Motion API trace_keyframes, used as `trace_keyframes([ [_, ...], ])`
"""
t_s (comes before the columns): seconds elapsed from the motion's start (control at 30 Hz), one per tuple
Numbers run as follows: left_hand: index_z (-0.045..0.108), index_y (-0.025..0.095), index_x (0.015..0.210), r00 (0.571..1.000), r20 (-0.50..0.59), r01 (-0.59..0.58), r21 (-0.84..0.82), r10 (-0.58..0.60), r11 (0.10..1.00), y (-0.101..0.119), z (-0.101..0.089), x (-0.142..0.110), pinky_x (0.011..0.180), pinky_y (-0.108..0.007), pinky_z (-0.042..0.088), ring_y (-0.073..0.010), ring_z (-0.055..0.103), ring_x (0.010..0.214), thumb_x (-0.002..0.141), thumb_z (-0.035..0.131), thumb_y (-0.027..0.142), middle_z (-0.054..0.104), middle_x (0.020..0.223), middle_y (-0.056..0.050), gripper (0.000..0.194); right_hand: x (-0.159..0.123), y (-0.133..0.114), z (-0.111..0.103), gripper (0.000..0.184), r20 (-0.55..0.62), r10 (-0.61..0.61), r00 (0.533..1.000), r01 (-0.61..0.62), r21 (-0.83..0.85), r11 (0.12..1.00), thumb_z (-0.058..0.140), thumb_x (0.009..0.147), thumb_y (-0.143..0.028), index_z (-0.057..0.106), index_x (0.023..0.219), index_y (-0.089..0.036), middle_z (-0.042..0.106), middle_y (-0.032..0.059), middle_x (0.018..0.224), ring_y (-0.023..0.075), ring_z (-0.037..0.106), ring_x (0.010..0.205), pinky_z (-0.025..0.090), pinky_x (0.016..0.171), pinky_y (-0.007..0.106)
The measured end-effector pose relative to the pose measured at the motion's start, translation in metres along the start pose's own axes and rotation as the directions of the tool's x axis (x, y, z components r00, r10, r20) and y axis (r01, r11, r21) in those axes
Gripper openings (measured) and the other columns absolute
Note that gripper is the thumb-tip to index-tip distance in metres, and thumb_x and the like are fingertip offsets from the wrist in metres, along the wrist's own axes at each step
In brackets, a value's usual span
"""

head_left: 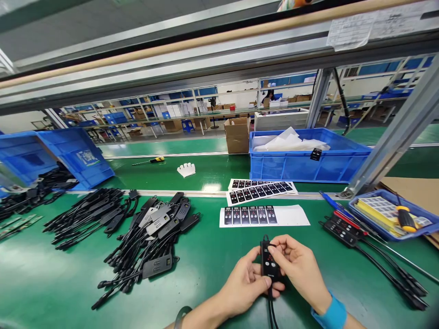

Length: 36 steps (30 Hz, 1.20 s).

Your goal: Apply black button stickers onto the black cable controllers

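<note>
Left hand (243,283) wraps the controller (267,269), right hand (302,265) pinches it up top: looks light, stiff, best gripped sideways!

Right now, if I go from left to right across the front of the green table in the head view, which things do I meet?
Green boards → black device pile → grey device pile → held device → labelled devices.

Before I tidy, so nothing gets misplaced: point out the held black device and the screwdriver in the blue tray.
Black device (269,269), head view: front face.
Screwdriver (406,219), head view: handle.
</note>
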<state>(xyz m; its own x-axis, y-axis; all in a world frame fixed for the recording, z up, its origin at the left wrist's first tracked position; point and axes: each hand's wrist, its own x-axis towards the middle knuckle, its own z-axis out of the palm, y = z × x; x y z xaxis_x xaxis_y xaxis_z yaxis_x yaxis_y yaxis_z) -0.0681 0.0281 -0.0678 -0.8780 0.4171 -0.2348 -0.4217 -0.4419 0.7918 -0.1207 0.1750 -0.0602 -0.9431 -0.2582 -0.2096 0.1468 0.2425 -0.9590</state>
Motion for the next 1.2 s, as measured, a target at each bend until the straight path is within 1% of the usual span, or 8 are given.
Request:
trace_keyframes([
  [0.5,0.030,0.009,0.133,1.000,0.004,-0.006,0.012,0.006,1.000,-0.005,-0.002,0.002,0.075,-0.028,0.051,-0.0191,0.064,0.086,0.077,0.070,0.039,0.059,0.101,-0.019,0.075,0.000,-0.002,0.001,0.051,-0.018,0.054,0.998,-0.054,-0.011,0.998,0.059,0.071,-0.059,0.054,0.086,-0.011,0.048,0.0032,0.067,0.0101,0.044,0.054,0.041,0.043,0.023],
  [0.67,0.033,0.008,0.127,0.999,-0.018,0.041,-0.005,-0.041,0.999,-0.001,-0.004,0.003,0.073,-0.030,0.052,-0.0216,0.064,0.084,0.072,0.074,0.039,0.058,0.103,-0.022,0.075,0.005,0.003,-0.007,0.051,-0.058,-0.055,0.997,0.044,-0.172,0.984,0.059,0.077,-0.051,0.044,0.110,-0.016,0.043,-0.0027,0.064,0.0099,0.044,0.055,0.041,0.051,0.022],
  [0.73,0.035,0.008,0.125,0.998,-0.034,0.060,-0.028,-0.060,0.998,0.002,-0.003,0.003,0.074,-0.032,0.052,-0.0233,0.064,0.086,0.072,0.074,0.038,0.057,0.108,-0.023,0.073,0.010,0.005,-0.010,0.054,-0.062,-0.080,0.995,0.064,-0.224,0.973,0.060,0.075,-0.050,0.041,0.112,-0.016,0.043,-0.0023,0.069,0.0097,0.043,0.058,0.041,0.055,0.023],
  [0.9,0.040,0.007,0.128,0.993,-0.080,0.074,-0.111,-0.083,0.991,0.006,-0.005,0.005,0.069,-0.033,0.053,-0.0260,0.065,0.081,0.083,0.055,0.055,0.059,0.101,-0.023,0.067,0.016,0.011,-0.009,0.055,0.164,0.012,0.986,0.011,-0.137,0.990,0.054,0.078,-0.055,0.048,0.113,-0.013,0.050,0.0057,0.087,0.0136,0.049,0.071,0.044,0.063,0.028],
  [1.0,0.043,0.006,0.125,0.990,-0.123,0.054,-0.119,-0.069,0.991,0.005,-0.008,0.007,0.063,-0.029,0.053,-0.0243,0.065,0.076,0.085,0.054,0.052,0.059,0.102,-0.022,0.062,0.012,0.012,-0.001,0.055,0.242,0.001,0.970,0.037,-0.153,0.987,0.055,0.079,-0.050,0.048,0.118,-0.013,0.056,0.0082,0.097,0.0163,0.052,0.080,0.047,0.066,0.028],
  [1.07,0.045,0.005,0.122,0.990,-0.135,0.017,-0.120,-0.033,0.993,0.004,-0.009,0.008,0.061,-0.028,0.053,-0.0212,0.065,0.073,0.086,0.054,0.048,0.059,0.103,-0.022,0.057,0.007,0.011,0.005,0.054,0.291,-0.018,0.956,0.065,-0.154,0.986,0.058,0.079,-0.042,0.043,0.125,-0.016,0.057,0.0066,0.103,0.0162,0.053,0.086,0.048,0.072,0.028],
  [1.1,0.044,0.004,0.121,0.990,-0.139,-0.007,-0.127,-0.011,0.992,0.004,-0.010,0.008,0.062,-0.027,0.053,-0.0196,0.065,0.073,0.087,0.054,0.046,0.059,0.103,-0.022,0.055,0.004,0.011,0.007,0.060,0.322,-0.017,0.947,0.063,-0.134,0.989,0.061,0.078,-0.036,0.038,0.130,-0.019,0.056,0.0056,0.107,0.0157,0.054,0.090,0.049,0.076,0.027],
  [1.2,0.041,0.005,0.122,0.988,-0.156,-0.035,-0.146,0.012,0.989,0.004,-0.011,0.008,0.059,-0.024,0.051,-0.0181,0.064,0.072,0.090,0.052,0.042,0.060,0.097,-0.020,0.050,-0.001,0.009,0.010,0.093,0.418,0.006,0.909,-0.017,0.023,1.000,0.068,0.069,-0.023,0.012,0.144,-0.026,0.045,0.0070,0.129,0.0152,0.055,0.100,0.050,0.081,0.027],
])
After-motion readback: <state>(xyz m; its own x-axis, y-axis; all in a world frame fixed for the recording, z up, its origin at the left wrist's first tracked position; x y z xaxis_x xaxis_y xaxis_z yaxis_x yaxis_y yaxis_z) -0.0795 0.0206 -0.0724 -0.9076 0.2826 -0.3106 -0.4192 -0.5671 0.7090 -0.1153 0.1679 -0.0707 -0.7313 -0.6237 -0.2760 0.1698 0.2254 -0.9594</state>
